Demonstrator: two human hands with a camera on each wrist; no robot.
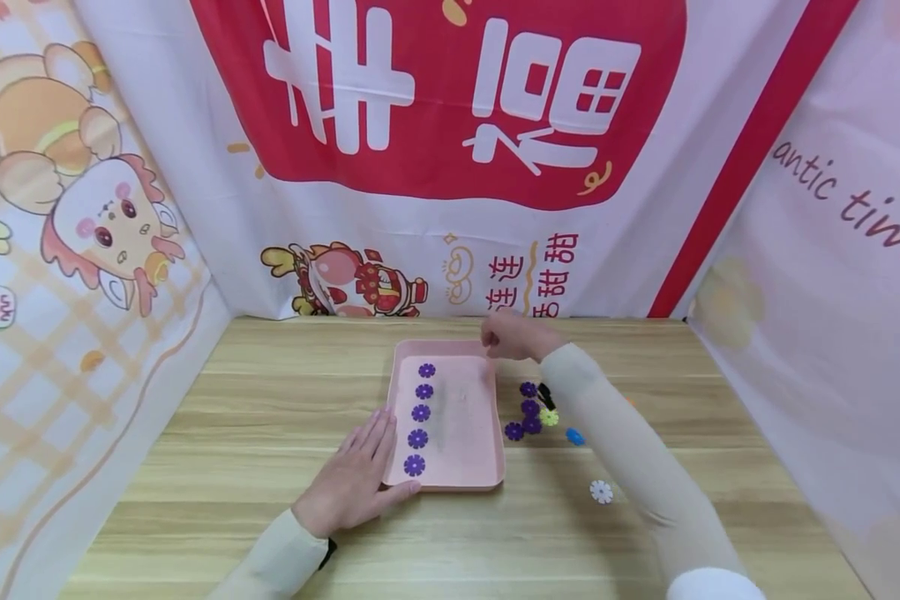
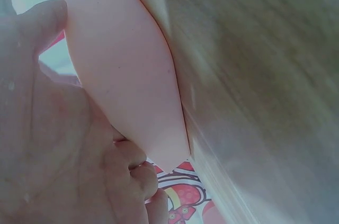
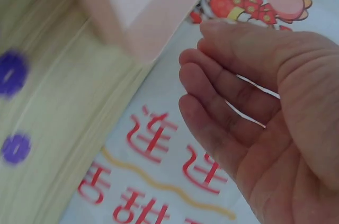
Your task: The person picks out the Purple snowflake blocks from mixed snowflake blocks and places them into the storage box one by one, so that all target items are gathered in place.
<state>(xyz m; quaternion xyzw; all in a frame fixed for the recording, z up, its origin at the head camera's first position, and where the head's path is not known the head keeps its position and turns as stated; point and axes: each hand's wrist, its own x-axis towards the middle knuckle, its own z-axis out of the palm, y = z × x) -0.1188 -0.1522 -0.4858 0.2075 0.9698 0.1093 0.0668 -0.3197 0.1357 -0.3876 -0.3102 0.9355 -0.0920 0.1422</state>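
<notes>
A shallow pink tray (image 1: pixel 468 417) lies on the table, with a column of purple snowflake discs (image 1: pixel 421 412) along its left side. My left hand (image 1: pixel 356 479) rests against the tray's near left corner, fingers along the left wall and thumb at the front rim. In the left wrist view the palm lies close to the pink wall (image 2: pixel 122 75). Around the far right corner is my right hand (image 1: pixel 521 335), raised near the rim. Its fingers (image 3: pixel 212 86) bend loosely toward the thumb in the right wrist view, and nothing shows between them.
Right of the tray lie several loose purple discs (image 1: pixel 530 408), a yellow-green disc (image 1: pixel 548 417), a blue disc (image 1: pixel 575 437) and a white disc (image 1: pixel 602 492). The right forearm (image 1: pixel 645 458) passes over that side. A printed cloth (image 1: pixel 435 250) hangs behind the table.
</notes>
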